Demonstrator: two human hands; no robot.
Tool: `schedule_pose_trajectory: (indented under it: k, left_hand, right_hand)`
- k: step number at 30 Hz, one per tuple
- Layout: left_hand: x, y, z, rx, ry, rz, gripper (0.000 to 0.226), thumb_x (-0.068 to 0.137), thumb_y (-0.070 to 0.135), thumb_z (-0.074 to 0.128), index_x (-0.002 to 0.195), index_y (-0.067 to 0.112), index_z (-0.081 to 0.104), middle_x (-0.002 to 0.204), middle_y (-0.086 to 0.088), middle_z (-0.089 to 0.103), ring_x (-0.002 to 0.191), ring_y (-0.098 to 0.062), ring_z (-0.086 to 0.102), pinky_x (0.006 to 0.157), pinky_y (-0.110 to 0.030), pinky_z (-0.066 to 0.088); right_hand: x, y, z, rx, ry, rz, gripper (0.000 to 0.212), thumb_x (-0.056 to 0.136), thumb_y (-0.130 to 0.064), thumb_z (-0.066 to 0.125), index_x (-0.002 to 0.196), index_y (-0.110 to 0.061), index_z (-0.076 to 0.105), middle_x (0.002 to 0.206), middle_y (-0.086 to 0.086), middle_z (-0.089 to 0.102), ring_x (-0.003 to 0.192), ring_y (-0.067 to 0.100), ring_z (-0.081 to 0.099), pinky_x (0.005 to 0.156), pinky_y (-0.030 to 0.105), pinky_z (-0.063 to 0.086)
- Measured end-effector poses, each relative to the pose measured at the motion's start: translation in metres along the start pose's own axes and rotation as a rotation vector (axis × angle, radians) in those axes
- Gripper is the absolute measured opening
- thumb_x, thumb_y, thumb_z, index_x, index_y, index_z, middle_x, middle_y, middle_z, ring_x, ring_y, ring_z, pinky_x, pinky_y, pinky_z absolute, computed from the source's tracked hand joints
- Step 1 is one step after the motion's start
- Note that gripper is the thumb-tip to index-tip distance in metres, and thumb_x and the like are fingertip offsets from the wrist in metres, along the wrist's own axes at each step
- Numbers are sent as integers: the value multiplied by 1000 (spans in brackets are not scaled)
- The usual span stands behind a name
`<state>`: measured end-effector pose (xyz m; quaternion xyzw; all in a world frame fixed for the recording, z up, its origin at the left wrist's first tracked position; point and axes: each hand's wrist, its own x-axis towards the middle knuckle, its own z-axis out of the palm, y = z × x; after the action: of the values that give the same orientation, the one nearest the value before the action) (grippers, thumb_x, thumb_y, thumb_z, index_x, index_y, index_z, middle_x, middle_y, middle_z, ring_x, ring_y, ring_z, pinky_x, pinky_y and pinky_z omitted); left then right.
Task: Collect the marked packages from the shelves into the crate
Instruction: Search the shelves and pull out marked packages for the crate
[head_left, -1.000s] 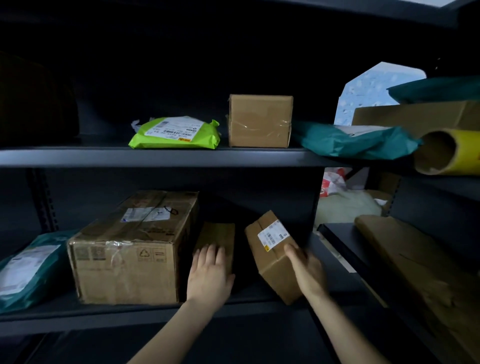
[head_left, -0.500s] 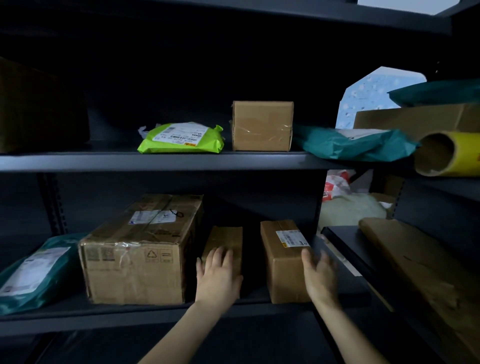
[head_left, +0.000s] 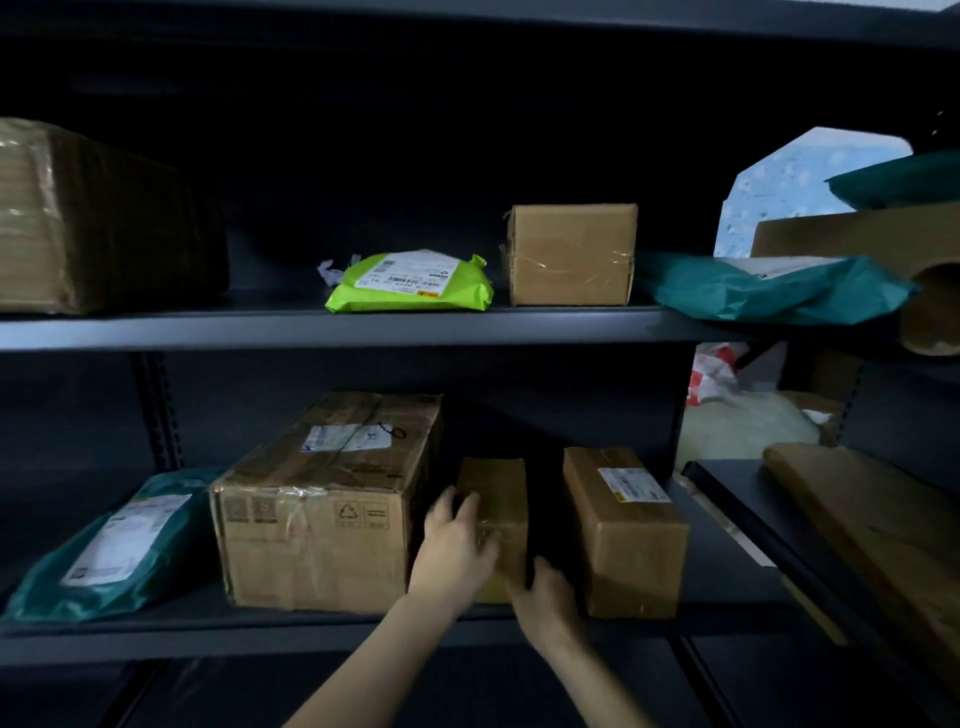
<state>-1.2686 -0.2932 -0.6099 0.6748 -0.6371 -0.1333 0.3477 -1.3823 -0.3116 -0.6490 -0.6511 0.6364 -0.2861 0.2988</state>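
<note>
On the lower shelf (head_left: 363, 631) a small narrow brown box (head_left: 501, 493) stands between a large taped carton (head_left: 332, 504) and a labelled brown box (head_left: 623, 530). My left hand (head_left: 457, 551) lies on the narrow box's left side and top, fingers curled over it. My right hand (head_left: 545, 597) presses against its lower right front corner. Both hands grip this box, which rests on the shelf. The labelled box stands flat, free of my hands. No crate is in view.
The upper shelf (head_left: 311, 327) holds a big wrapped carton (head_left: 98, 223), a lime green mailer (head_left: 410, 283), a plain brown box (head_left: 571, 254) and a teal bag (head_left: 769, 288). A teal mailer (head_left: 104, 545) lies at lower left. A side shelf with flat cardboard (head_left: 872, 525) juts out on the right.
My right hand set the labelled box down flat, let go of it, and moved left to the narrow box. My left hand shifted to grip that box's left side. The view moved closer.
</note>
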Motion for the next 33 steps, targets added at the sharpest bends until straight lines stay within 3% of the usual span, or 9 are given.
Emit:
schedule_pose_trajectory:
  k: [2,6,10,13,20,25,28,31,33]
  left_hand:
    - [-1,3,5,-9,-28,-37,60,94,30,50,147,13,28,157,-12,15,143,-31,18,116,-37,24]
    - [-6,2,13,-141,74,-34,51,93,18,54,142,9,39,152,-9,26,139,-25,31,112,-26,27]
    - [-8,4,17,-289,155,-61,44,93,10,53,136,4,46,145,-7,39,133,-19,39,104,-15,26]
    - [-16,-1,23,-437,131,-144,46,92,8,55,136,5,43,138,-10,46,127,-21,45,103,-24,36]
    - [-23,-24,32,-441,20,-231,43,93,8,52,135,8,43,127,-9,56,105,-12,52,84,-19,40]
    - [-15,-26,25,-576,30,-254,37,99,18,37,134,12,48,104,6,59,94,-7,55,72,-14,41]
    - [-11,-22,23,-657,14,-279,38,100,36,36,126,16,55,108,4,64,99,-8,58,72,-14,41]
    - [-16,-21,24,-606,44,-269,42,98,37,43,134,15,47,116,3,61,103,-9,54,82,-21,42]
    - [-24,-23,26,-637,71,-237,33,96,35,49,126,22,49,109,13,60,104,-7,56,76,-18,43]
  right_hand:
    - [0,2,3,35,-40,15,29,97,-25,42,117,-6,53,118,11,60,107,24,57,71,23,36]
    - [0,0,-4,196,-49,-22,32,95,-19,45,127,-12,47,123,8,58,111,22,55,87,24,41]
    - [-2,0,-14,-38,76,-134,47,98,-24,40,142,-11,31,139,9,42,126,21,42,102,27,34]
    - [-3,-5,-24,-260,246,-332,49,97,-25,38,144,-14,28,146,4,34,132,20,32,108,28,30]
    - [-9,-1,-11,-387,155,-607,49,96,-14,39,144,-18,30,150,-3,28,141,13,18,115,23,13]
    - [-7,6,-17,-81,311,-412,48,97,-22,43,142,-10,33,146,7,35,135,17,33,110,24,27]
    - [-4,9,-19,188,147,-132,55,98,-32,39,146,-11,23,146,10,36,133,21,38,106,31,33]
    - [-6,14,-17,310,138,-110,48,98,-32,40,141,-13,33,138,10,48,123,21,48,97,29,39]
    - [-13,20,-15,363,177,-146,39,96,-29,44,132,-15,39,129,7,54,111,17,52,88,24,40]
